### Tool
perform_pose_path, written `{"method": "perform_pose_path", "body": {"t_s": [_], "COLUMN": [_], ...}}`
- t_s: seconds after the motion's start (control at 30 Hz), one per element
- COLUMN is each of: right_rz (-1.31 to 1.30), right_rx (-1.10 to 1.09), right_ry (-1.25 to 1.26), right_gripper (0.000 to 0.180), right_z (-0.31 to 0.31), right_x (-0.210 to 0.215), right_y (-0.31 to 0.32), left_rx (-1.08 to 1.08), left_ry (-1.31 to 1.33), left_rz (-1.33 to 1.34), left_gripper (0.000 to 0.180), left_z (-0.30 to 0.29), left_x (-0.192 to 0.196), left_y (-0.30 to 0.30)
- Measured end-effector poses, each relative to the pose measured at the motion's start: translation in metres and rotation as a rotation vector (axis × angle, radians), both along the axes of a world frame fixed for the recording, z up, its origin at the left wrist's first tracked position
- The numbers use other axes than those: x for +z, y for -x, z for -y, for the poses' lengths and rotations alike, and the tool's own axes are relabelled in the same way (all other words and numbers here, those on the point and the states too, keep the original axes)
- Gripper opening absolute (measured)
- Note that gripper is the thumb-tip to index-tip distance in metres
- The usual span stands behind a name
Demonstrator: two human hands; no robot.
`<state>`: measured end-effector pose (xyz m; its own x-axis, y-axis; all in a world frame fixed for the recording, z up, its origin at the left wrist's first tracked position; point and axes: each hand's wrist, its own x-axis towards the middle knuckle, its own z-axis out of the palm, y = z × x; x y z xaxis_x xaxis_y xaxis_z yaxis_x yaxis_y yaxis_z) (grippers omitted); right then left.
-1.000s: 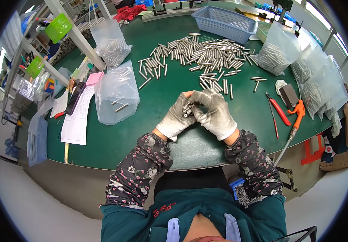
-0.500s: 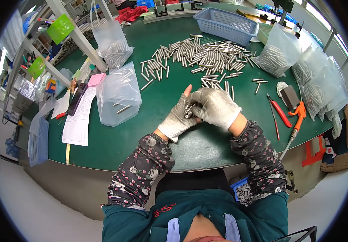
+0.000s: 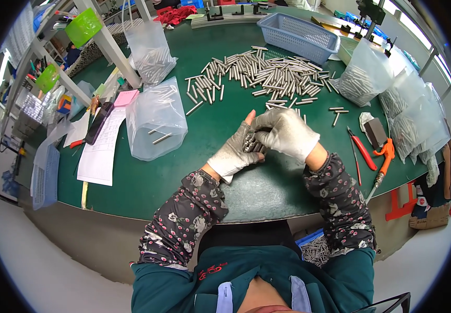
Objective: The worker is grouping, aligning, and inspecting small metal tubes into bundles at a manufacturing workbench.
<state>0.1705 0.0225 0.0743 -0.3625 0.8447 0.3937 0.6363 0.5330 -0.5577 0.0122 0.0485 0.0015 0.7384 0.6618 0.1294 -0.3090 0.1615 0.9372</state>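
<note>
Two gloved hands meet over a green tabletop (image 3: 194,172). The left hand (image 3: 234,153) and right hand (image 3: 286,133) are pressed together, closed around a bundle of metal pins (image 3: 252,144). Beyond them lies a loose heap of pins (image 3: 267,78). A clear plastic bag (image 3: 156,121) sits left, a blue basket (image 3: 297,36) behind, more filled clear bags (image 3: 413,117) right.

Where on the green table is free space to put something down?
Bare green table lies near the front edge below both hands, and between the clear plastic bag and the left hand. Crowded: the metal pins pile and the tools.
</note>
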Motion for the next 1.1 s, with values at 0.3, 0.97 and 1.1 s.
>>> {"method": "perform_pose_path", "body": {"t_s": [0.3, 0.97, 1.1], "right_rz": [0.152, 0.542, 0.042], "right_rx": [-0.130, 0.142, -0.109], "right_ry": [-0.570, -0.530, -0.549], "right_gripper": [0.013, 0.025, 0.021], "right_z": [0.021, 0.027, 0.024], "right_x": [0.002, -0.035, -0.027], "right_y": [-0.001, 0.005, -0.004], "left_rx": [0.215, 0.343, 0.296], "left_ry": [0.599, 0.129, -0.315], "left_rz": [0.199, 0.063, -0.150], "left_gripper": [0.021, 0.042, 0.068], "left_z": [-0.007, -0.006, 0.003], "left_x": [0.002, -0.009, 0.002], "left_y": [0.008, 0.012, 0.007]}}
